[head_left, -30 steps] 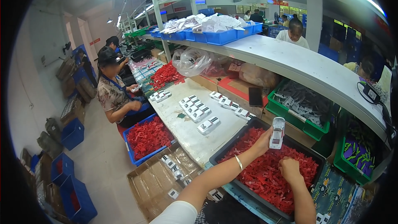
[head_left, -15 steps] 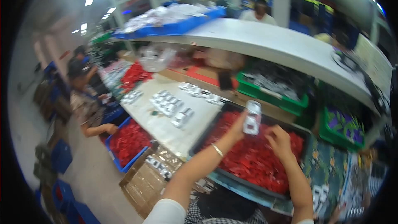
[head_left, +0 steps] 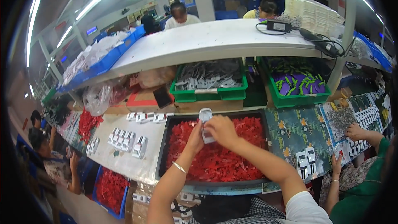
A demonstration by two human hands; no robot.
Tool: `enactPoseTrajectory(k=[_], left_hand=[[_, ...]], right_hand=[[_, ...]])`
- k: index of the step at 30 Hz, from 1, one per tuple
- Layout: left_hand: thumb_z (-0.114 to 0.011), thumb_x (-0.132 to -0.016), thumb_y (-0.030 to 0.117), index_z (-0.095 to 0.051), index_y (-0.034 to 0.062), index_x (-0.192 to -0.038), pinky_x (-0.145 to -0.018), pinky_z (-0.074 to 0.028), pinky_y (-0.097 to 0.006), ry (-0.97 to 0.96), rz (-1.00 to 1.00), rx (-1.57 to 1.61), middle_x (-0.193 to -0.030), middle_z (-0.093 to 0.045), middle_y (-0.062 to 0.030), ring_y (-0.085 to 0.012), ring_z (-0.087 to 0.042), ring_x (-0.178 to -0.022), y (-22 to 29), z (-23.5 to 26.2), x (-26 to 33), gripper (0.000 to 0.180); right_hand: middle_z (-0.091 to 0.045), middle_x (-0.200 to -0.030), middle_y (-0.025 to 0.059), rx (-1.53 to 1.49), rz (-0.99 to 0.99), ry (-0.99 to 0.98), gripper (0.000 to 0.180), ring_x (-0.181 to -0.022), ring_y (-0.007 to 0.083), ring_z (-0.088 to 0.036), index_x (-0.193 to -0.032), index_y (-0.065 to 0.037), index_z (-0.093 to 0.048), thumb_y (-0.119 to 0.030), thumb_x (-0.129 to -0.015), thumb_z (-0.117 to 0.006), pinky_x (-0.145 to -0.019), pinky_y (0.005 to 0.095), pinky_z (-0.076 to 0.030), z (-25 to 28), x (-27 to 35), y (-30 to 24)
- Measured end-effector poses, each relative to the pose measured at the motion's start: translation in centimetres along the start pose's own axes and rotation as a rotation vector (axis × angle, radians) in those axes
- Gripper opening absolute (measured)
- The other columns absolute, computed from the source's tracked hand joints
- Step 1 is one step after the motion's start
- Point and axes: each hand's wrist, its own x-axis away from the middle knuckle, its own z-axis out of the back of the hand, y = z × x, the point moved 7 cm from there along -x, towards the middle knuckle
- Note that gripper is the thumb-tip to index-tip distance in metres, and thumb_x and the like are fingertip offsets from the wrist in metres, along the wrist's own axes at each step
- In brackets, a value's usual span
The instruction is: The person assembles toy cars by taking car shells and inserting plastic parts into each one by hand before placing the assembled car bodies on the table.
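Note:
Above a black tray [head_left: 161, 157] of loose red plastic pieces [head_left: 224, 161], my left hand [head_left: 195, 140] grips a white toy car body [head_left: 205, 116], held upright on its end. My right hand [head_left: 223, 131] reaches across from the right, its bent fingers pressed together against the lower part of the car body. Whatever those fingertips may pinch is hidden. To the left of the tray, several white toy car bodies [head_left: 121, 138] stand in rows on a pale worktop [head_left: 154, 141]. A few more toy cars [head_left: 306, 162] lie to the right on a patterned mat [head_left: 286, 120].
A white shelf [head_left: 178, 39] crosses beyond the tray. Beneath it sit a green bin of grey parts [head_left: 209, 94] and a green bin of purple and lime parts [head_left: 300, 99]. A co-worker's hand [head_left: 355, 132] works at right; a blue crate [head_left: 98, 182] stands lower left.
My view has swung to the right, bringing the co-worker at right into sight. My right hand, apart from the toy car body before, is now against it.

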Motion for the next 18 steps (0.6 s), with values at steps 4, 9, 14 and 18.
enactPoseTrajectory(k=[4, 9, 14, 18], left_hand=[[-0.039, -0.102, 0.037, -0.056, 0.0094, -0.118, -0.082, -0.048, -0.032, -0.117, -0.012, 0.068, -0.104, -0.063, -0.0019, -0.014, -0.06, -0.092, -0.6, 0.7, 0.0, 0.036], [-0.038, -0.101, 0.041, -0.053, 0.0119, -0.119, -0.083, -0.049, -0.033, 0.021, -0.026, -0.053, -0.107, -0.062, -0.0027, -0.0161, -0.06, -0.095, -0.4, 1.1, -0.1, 0.037], [-0.045, -0.1, 0.034, -0.05, 0.0108, -0.122, -0.086, -0.05, -0.038, 0.013, -0.115, -0.081, -0.113, -0.059, -0.0031, -0.0176, -0.058, -0.102, 1.5, -0.8, 0.4, 0.032], [-0.048, -0.099, 0.032, -0.05, 0.0115, -0.123, -0.089, -0.049, -0.042, 0.013, -0.061, -0.087, -0.117, -0.057, -0.0031, -0.0203, -0.057, -0.105, 0.9, -0.3, 1.0, 0.031]], right_hand=[[-0.059, -0.083, 0.0059, 0.216, 0.237, 0.023, 0.014, -0.083, 0.0258, -0.056, -0.086, -0.01, -0.059, -0.011, -0.073, -0.064, -0.082, 0.0411, -0.039, -2.0, 1.8, -0.5], [-0.059, -0.083, 0.0093, -0.03, 0.058, 0.075, 0.023, -0.081, 0.0273, -0.059, -0.098, -0.008, -0.059, -0.009, -0.076, -0.065, -0.075, 0.0387, -0.043, -0.7, 1.0, 0.0], [-0.061, -0.087, 0.0121, -0.216, -0.11, 0.105, 0.022, -0.076, 0.0322, -0.061, -0.104, -0.006, -0.058, -0.009, -0.082, -0.06, -0.067, 0.0408, -0.05, 0.7, 0.9, 1.4], [-0.061, -0.081, 0.0108, -0.32, -0.247, 0.1, 0.018, -0.079, 0.0303, -0.061, -0.097, -0.006, -0.06, -0.008, -0.079, -0.063, -0.069, 0.0386, -0.049, 0.5, 1.1, 1.8]])
